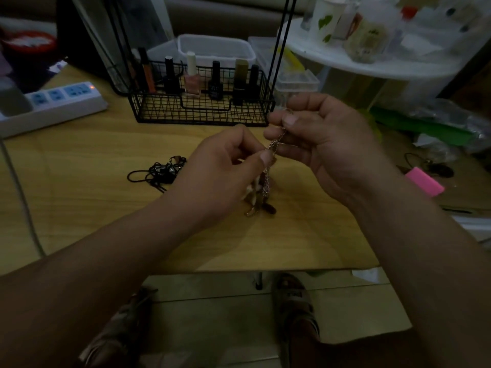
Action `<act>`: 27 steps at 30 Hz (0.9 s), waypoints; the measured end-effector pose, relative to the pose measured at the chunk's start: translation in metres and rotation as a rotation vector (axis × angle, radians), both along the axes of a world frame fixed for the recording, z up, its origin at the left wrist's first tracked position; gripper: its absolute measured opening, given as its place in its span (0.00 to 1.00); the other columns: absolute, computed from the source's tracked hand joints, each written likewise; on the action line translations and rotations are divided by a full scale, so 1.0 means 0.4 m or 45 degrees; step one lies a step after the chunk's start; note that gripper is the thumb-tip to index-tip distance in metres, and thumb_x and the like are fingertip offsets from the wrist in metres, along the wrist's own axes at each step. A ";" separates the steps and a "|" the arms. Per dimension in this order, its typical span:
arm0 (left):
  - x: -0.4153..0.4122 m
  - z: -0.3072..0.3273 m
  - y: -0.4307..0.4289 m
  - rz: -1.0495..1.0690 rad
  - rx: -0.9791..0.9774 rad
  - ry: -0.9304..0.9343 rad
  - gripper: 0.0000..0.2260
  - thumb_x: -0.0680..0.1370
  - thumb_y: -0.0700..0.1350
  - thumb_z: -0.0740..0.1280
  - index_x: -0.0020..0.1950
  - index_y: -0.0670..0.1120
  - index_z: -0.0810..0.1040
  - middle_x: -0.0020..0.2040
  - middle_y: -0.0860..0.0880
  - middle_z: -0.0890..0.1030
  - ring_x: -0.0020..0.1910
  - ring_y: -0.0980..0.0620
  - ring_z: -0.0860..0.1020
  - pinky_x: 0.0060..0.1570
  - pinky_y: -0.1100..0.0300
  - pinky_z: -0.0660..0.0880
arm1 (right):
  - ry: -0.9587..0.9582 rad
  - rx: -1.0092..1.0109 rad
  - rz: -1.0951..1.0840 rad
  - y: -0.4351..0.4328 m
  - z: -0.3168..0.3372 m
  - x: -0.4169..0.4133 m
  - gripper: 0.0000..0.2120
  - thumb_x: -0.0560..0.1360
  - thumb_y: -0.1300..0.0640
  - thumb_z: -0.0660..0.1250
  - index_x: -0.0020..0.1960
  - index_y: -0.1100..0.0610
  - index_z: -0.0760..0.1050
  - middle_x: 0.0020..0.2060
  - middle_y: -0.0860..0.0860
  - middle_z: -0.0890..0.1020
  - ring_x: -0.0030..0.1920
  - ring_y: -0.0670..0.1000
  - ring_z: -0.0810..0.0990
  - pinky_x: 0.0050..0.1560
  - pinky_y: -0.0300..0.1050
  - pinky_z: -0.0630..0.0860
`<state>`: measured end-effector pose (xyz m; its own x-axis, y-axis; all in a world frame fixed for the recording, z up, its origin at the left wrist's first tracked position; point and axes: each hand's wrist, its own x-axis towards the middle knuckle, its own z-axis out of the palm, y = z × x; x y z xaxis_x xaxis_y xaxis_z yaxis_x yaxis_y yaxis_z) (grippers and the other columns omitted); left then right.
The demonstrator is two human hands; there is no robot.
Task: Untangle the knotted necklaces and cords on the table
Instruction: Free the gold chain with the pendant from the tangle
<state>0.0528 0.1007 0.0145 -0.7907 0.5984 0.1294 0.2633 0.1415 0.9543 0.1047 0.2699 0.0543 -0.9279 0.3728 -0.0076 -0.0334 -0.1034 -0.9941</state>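
Observation:
A thin metal chain necklace [266, 181] with brown and pale beads hangs above the wooden table [106, 208]; its beaded end [259, 204] touches the tabletop. My left hand [225, 168] pinches the chain between thumb and forefinger. Just above it, my right hand [318, 139] pinches the chain's upper part, fingers curled round it. A tangle of black cords [159, 171] with dark beads lies on the table left of my left hand, untouched.
A black wire basket [202, 112] of nail polish bottles stands behind my hands. A white power strip [53, 102] lies at the far left. To the right are a pink block [425, 181], another dark cord [430, 166] and plastic clutter. The front table edge is near.

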 end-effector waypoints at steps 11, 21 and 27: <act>-0.016 -0.004 -0.010 -0.075 -0.080 0.120 0.03 0.84 0.45 0.66 0.51 0.48 0.77 0.47 0.49 0.86 0.47 0.53 0.86 0.48 0.43 0.84 | -0.013 0.197 0.011 0.002 0.003 0.019 0.11 0.79 0.67 0.69 0.61 0.62 0.75 0.47 0.55 0.88 0.44 0.53 0.88 0.38 0.43 0.83; -0.026 -0.014 0.000 -0.065 -0.070 0.268 0.03 0.82 0.44 0.70 0.49 0.49 0.83 0.44 0.52 0.86 0.45 0.55 0.85 0.45 0.55 0.83 | 0.000 0.222 -0.011 0.004 0.002 0.021 0.11 0.79 0.68 0.70 0.60 0.63 0.75 0.46 0.56 0.88 0.45 0.54 0.88 0.40 0.43 0.83; -0.029 -0.015 -0.014 0.042 -0.143 0.561 0.04 0.81 0.47 0.71 0.48 0.50 0.83 0.41 0.58 0.84 0.43 0.59 0.82 0.41 0.57 0.79 | -0.043 0.226 0.089 0.009 -0.005 0.019 0.13 0.77 0.69 0.71 0.60 0.63 0.76 0.46 0.59 0.87 0.47 0.54 0.88 0.44 0.44 0.84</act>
<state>0.0412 0.0951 0.0083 -0.6937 0.6032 0.3936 0.6344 0.2531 0.7304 0.1123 0.2736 0.0525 -0.9519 0.3058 0.0209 0.0015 0.0730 -0.9973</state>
